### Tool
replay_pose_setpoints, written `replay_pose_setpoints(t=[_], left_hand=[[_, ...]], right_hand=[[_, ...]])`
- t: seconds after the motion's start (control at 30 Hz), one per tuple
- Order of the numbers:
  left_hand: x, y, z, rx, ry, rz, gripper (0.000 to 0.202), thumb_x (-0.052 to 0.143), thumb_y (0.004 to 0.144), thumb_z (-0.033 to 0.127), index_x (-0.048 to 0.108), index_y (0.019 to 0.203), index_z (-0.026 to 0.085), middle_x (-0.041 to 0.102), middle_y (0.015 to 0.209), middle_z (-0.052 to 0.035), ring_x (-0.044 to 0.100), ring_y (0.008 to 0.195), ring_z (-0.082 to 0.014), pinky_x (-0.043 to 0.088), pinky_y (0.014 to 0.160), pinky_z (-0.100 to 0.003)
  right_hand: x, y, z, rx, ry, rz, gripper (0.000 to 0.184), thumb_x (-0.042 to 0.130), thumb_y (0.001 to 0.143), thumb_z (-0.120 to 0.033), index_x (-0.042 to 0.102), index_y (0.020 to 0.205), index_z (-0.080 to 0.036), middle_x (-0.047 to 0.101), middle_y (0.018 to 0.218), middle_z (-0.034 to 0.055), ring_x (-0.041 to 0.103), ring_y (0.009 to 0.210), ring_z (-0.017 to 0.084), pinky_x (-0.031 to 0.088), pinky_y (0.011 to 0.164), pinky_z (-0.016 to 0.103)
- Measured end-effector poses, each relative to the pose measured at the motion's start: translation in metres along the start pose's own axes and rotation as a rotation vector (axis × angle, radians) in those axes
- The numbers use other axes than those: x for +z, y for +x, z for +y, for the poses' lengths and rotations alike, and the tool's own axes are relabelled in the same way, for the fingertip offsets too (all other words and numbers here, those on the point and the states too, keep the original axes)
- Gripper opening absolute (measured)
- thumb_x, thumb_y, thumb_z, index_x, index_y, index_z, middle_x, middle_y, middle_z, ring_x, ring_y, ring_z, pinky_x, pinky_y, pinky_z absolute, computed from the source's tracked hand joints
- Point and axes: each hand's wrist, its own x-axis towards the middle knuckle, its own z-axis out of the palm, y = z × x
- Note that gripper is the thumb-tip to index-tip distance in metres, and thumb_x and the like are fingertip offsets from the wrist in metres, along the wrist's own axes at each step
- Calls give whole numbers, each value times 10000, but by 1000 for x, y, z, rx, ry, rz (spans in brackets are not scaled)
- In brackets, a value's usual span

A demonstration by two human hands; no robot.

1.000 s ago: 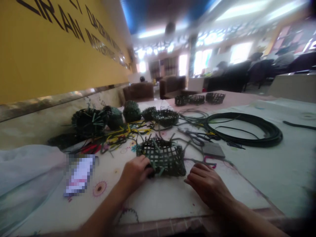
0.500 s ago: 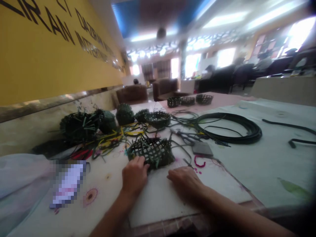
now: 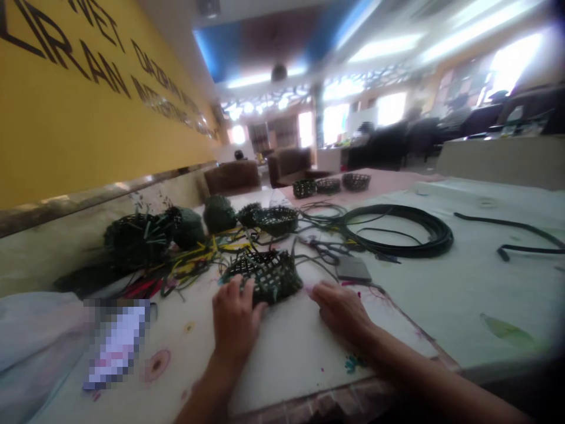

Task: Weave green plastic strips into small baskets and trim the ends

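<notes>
Step in hand, judged: steadying the basket (image 3: 273,280) while it is being worked. It sits on the near part of the bench (image 3: 441,312), taken here as clock centre. Left hand (image 3: 236,312), at 8 o'clock: open, fingers touching the basket, thumb spread off it. Right hand (image 3: 342,312), at 4 o'clock: fingers curled, just beside the basket; whether it grips anything, cannot tell. The next move probably calls for the right hand to meet the basket while the left steadies it.

Count: nine baskets visible. One at centre; five from 10 to 12 o'clock, including a dark one (image 3: 219,213); three at 1 o'clock, including a shallow one (image 3: 356,182). One thick coil (image 3: 441,235), 2 o'clock. One grey block (image 3: 353,269), 3 o'clock. Loose strips: too tangled to count.
</notes>
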Motion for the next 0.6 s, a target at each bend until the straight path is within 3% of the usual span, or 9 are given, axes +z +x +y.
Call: replay_pose_setpoints(t=[0.07,0.17,0.23,0.33,0.43,0.5,0.6], left_hand=[[2,4,9,94,-78,51,523,755,781,321,597,1258,177,586,1330,-152,518,1215,-345,340,1068,-506],[10,16,20,131,-243,-92,506,731,808,305,588,1276,175,679,1190,-115,606,1112,-285,416,1004,-427],[15,24,24,70,-311,-171,399,705,830,302,639,1209,196,712,1105,-83,650,1008,-256,460,892,-377],[19,34,26,-19,-418,-226,145,683,845,280,735,972,235,737,963,-26,669,882,-202,447,778,-308],[20,39,28,-79,-489,-254,73,682,837,258,753,828,243,724,848,2,654,779,-158,407,690,-266],[22,41,29,-96,-507,-244,71,686,828,256,755,814,242,714,835,5,643,764,-147,391,675,-256],[24,44,31,-115,-516,-227,67,689,821,259,751,805,241,706,829,11,634,759,-137,379,665,-245]], right_hand=[[1,3,-3,-58,88,84,299,457,961,-242,533,677,-186,574,773,49,521,669,157,324,603,274],[0,9,-9,-153,240,180,292,491,947,-239,510,660,-190,568,827,70,542,786,188,411,712,293],[-3,12,-8,-168,335,228,266,526,923,-231,519,660,-190,592,897,85,561,865,204,439,777,315],[-4,17,-1,-53,472,264,236,583,874,-268,545,654,-190,625,970,95,590,927,222,455,813,336],[-1,21,7,192,667,131,278,598,841,-369,521,632,-202,608,715,44,585,688,188,449,638,296],[1,24,10,332,767,-10,277,548,855,-409,503,665,-212,531,555,-14,506,506,152,383,509,261],[-2,30,13,336,667,-116,261,502,866,-371,503,663,-207,501,517,-30,466,470,134,321,497,246]])
